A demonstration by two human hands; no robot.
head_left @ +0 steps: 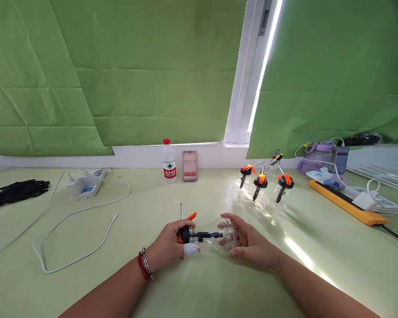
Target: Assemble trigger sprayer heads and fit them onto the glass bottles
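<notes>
A clear pressure spray bottle (215, 236) lies sideways between my hands, just above or on the table; I cannot tell which. Its black and orange pump head (185, 234) is gripped by my left hand (172, 243), which has white tape on one finger. An orange lever and a thin metal rod stick up from the head. Inside the clear body runs a black pump tube. My right hand (252, 243) is curled round the bottle's base at the other end. Similar spray bottles (260, 185) stand upright further back on the right.
A water bottle (169, 163) and an upright pink card or box (189, 166) stand by the wall. White cables (86, 207), a power strip (92, 184) and black strips (18, 193) lie left. An orange power strip (348, 205) and a purple jug (316, 155) are right.
</notes>
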